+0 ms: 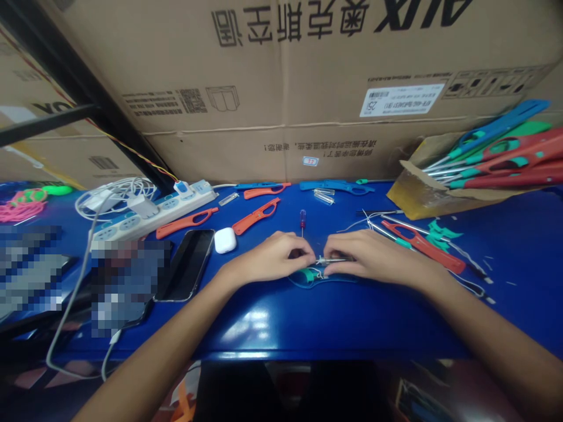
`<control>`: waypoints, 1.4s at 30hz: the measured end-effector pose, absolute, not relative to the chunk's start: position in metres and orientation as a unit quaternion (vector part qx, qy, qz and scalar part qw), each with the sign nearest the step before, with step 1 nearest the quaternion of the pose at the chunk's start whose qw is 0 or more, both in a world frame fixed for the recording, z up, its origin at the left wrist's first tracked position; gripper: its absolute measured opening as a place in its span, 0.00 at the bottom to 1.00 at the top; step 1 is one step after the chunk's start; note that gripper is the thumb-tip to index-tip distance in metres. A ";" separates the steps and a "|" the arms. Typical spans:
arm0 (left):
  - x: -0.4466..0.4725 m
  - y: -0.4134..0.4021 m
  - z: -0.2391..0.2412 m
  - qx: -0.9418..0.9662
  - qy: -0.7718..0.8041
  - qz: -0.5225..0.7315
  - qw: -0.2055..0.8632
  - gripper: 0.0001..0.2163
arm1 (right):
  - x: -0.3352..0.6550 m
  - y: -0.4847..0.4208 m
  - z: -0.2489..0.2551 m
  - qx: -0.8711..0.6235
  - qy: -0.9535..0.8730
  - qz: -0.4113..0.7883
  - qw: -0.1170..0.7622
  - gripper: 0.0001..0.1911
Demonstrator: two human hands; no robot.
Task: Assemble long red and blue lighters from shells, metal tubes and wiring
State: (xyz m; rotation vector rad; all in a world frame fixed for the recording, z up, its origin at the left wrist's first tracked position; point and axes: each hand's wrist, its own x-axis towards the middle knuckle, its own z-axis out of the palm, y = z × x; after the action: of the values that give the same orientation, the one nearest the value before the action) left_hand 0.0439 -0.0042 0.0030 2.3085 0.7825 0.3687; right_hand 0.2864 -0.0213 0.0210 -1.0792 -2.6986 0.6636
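We're pinching a slim silver metal tube point(338, 260) in our inward-bent right hand point(372, 255); our curled left hand point(279, 256) is facing it, grip unclear, a blue-and-green plastic casing point(307, 276) lying beneath both.

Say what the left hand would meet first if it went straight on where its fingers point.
The left hand would probably meet the small metal part first, then the right hand just beyond. Depth is unclear here; it may already touch the part.

Over the glossy blue surface point(259, 325), a thin silvery metal rod point(336, 261) is seemingly pinched in the bare right-hand grip point(368, 256).
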 end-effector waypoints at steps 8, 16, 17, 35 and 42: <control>0.047 -0.004 -0.004 0.865 0.297 0.166 0.369 0.08 | 0.288 -0.019 0.018 -0.351 -0.909 0.210 0.083 0.18; 0.046 -0.002 -0.006 0.858 0.289 0.174 0.387 0.08 | 0.288 -0.018 0.016 -0.343 -0.910 0.217 0.087 0.18; 0.046 -0.001 -0.006 0.860 0.288 0.174 0.383 0.08 | 0.288 -0.018 0.016 -0.343 -0.910 0.218 0.087 0.18; -0.012 -0.047 0.027 0.863 0.449 0.196 0.125 0.11 | 0.285 -0.023 0.023 -0.347 -0.919 0.177 0.056 0.17; 0.003 -0.088 -0.024 0.834 0.488 0.247 0.078 0.11 | 0.286 -0.024 0.023 -0.338 -0.921 0.182 0.064 0.18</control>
State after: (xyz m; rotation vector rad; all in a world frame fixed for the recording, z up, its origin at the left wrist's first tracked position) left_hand 0.0026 -0.0878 -0.0239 2.4967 1.4617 0.7400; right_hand 0.2856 -0.0238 0.0228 -1.0200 -2.7826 0.5507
